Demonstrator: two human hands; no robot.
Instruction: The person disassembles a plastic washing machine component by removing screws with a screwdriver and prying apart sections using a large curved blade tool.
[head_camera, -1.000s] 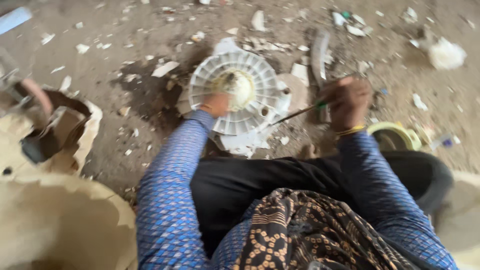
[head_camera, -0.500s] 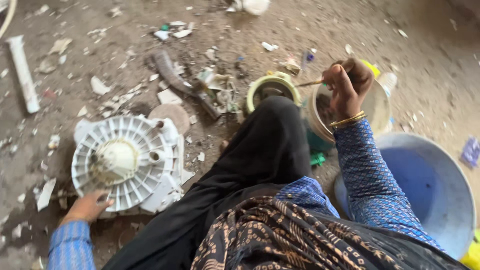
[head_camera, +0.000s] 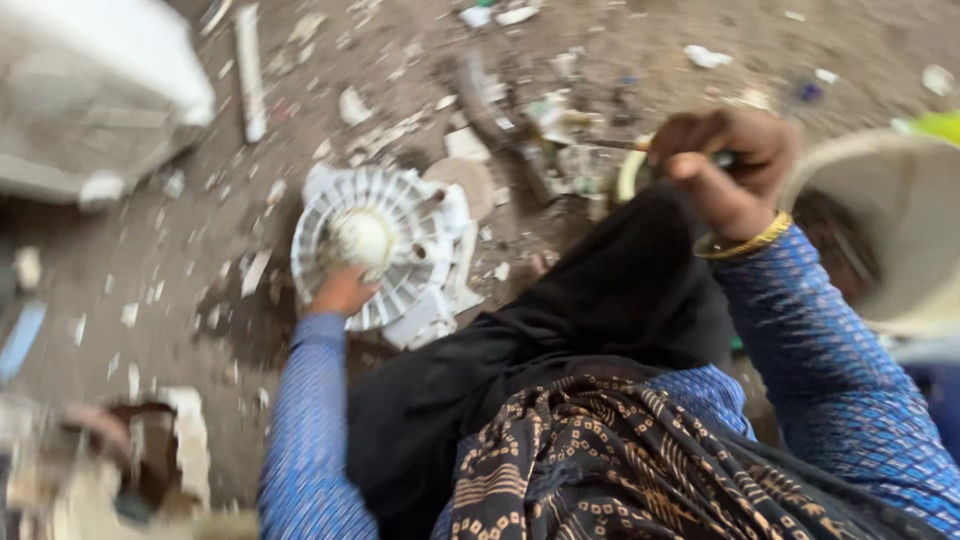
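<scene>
- The white plastic disc (head_camera: 385, 245) lies flat on the dirt floor (head_camera: 150, 290), round, ribbed with radial fins, and a smooth pale hub at its centre.
- The left hand (head_camera: 342, 292) rests on the disc's near rim, fingers curled over the edge; how firmly it grips is blurred.
- The right hand (head_camera: 728, 165) is closed in a fist around a thin dark-handled tool (head_camera: 640, 147), raised above the black-clad knee (head_camera: 640, 290).
- A gold bangle (head_camera: 745, 243) circles that wrist.
- A pale round tub (head_camera: 890, 230) sits just beside the right hand.
- Broken white shards (head_camera: 352, 105) lie scattered over the gritty ground.
</scene>
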